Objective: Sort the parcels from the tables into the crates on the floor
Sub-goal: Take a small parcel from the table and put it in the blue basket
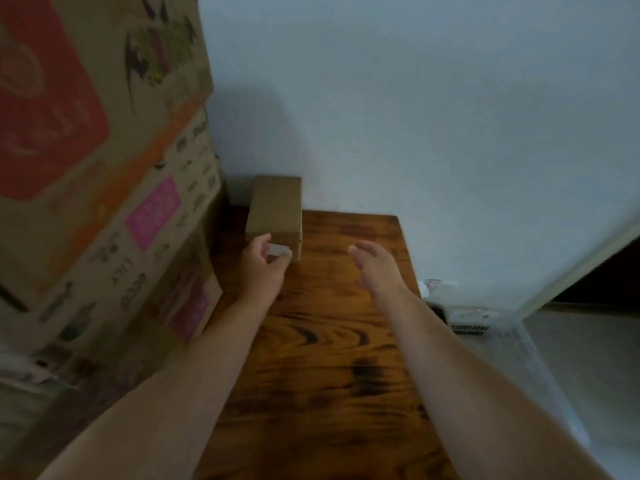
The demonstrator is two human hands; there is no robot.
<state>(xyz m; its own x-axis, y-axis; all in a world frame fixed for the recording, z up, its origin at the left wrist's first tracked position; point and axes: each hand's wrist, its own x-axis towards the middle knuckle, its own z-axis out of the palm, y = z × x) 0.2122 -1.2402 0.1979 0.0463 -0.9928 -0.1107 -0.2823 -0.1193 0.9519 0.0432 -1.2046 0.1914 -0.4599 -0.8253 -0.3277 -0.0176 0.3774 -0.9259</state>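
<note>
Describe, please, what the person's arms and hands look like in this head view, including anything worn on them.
The left hand and the right hand are both bare, with no gloves. No ring, watch or wristband shows, though the picture is somewhat blurred. Both forearms are uncovered right to the bottom edge of the frame, and no sleeve comes into view.

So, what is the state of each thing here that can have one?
small cardboard parcel: closed, lying on wooden table, against wall.
left hand: fingers curled at parcel's near end; grip unclear.
right hand: open, above table, holding nothing.
large printed cartons: stacked, closed.
clear plastic crate: beside table, contents blurred.
</note>
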